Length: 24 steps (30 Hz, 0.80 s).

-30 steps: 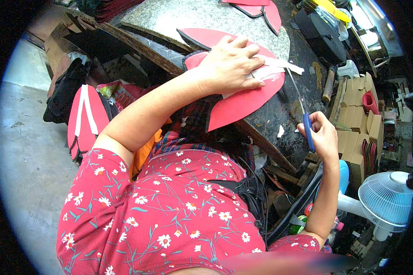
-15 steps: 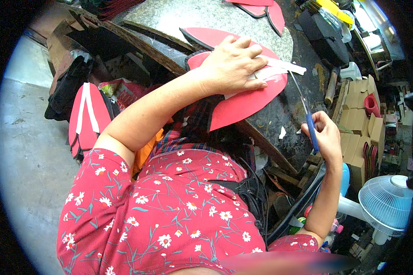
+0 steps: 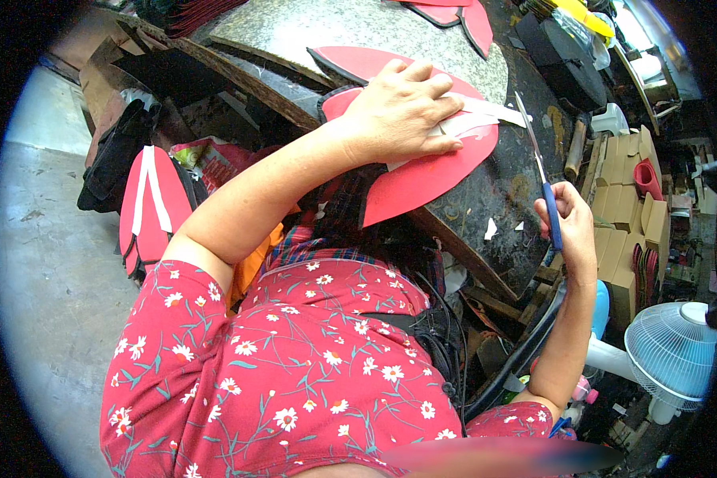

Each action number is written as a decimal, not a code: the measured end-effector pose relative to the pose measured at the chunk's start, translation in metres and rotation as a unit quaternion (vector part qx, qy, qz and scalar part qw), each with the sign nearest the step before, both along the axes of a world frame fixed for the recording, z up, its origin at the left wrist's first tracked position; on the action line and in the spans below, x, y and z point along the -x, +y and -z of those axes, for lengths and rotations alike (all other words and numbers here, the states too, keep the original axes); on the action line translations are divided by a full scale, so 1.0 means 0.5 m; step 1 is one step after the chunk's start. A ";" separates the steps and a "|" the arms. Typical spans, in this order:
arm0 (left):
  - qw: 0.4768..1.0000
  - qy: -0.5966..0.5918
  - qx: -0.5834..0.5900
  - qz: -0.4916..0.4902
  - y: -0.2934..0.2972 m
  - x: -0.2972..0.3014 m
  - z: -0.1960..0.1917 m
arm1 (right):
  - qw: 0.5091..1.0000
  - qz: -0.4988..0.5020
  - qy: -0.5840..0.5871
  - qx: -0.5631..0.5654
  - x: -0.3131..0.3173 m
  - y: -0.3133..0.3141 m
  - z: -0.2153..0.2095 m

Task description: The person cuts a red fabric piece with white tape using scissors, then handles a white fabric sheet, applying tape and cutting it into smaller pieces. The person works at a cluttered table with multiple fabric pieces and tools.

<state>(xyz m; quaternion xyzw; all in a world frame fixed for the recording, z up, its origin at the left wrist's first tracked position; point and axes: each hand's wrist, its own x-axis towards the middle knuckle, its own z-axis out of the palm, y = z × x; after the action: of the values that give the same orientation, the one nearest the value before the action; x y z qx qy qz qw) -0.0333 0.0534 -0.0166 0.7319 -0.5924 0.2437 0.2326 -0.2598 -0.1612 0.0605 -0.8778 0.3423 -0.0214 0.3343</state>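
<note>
At upper centre, the left hand (image 3: 413,111) pressed, fingers spread, on a red leaf-shaped panel (image 3: 426,185) with white, flat strips (image 3: 486,110); the right hand (image 3: 572,223) gripped blue-handled metal scissors (image 3: 550,209); steady pressure seemed wise

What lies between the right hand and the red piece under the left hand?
In the head view: blue-handled scissors, held in the right hand, and dark tabletop with small white scraps.

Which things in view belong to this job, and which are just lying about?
Likely in the job:
- left hand on red black-edged panel
- white strips
- right hand holding blue-handled scissors

Lying about:
- white scraps
- cardboard boxes
- electric fan
</note>
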 end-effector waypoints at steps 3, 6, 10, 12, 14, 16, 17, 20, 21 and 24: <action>1.000 -0.002 0.003 -0.001 0.000 0.000 0.001 | 0.996 -0.013 0.080 0.037 0.012 -0.005 -0.007; 1.000 -0.001 0.005 -0.004 0.000 0.001 0.002 | 0.991 -0.007 0.069 -0.113 0.020 -0.004 -0.009; 1.000 0.002 0.004 -0.002 0.000 0.001 0.001 | 0.979 -0.008 0.031 -0.199 0.011 -0.011 -0.008; 1.000 -0.001 0.004 -0.002 0.000 0.001 -0.001 | 0.980 -0.031 0.040 -0.192 0.003 -0.016 -0.005; 1.000 -0.004 0.004 -0.002 0.001 0.002 -0.002 | 0.978 -0.043 0.027 -0.202 0.000 -0.019 -0.003; 1.000 0.003 -0.006 -0.008 0.001 0.003 -0.004 | 0.982 -0.023 -0.016 -0.186 0.002 -0.019 -0.003; 1.000 0.005 -0.007 -0.008 0.002 0.004 -0.004 | 0.982 -0.018 -0.041 -0.186 0.005 -0.018 -0.004; 1.000 0.004 -0.005 -0.011 0.002 0.006 -0.003 | 0.980 -0.011 -0.047 -0.193 0.017 -0.015 -0.012; 1.000 0.006 -0.007 -0.012 0.002 0.006 -0.003 | 0.976 -0.029 -0.052 -0.210 0.019 -0.013 -0.011; 1.000 0.004 -0.008 -0.012 0.002 0.005 -0.001 | 0.977 -0.064 0.010 -0.204 0.019 -0.012 -0.010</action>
<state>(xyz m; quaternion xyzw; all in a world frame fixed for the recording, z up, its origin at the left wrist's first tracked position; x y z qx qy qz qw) -0.0358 0.0544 -0.0159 0.7415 -0.5847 0.2387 0.2266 -0.2692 -0.1672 0.0656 -0.8114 0.2858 0.0789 0.5036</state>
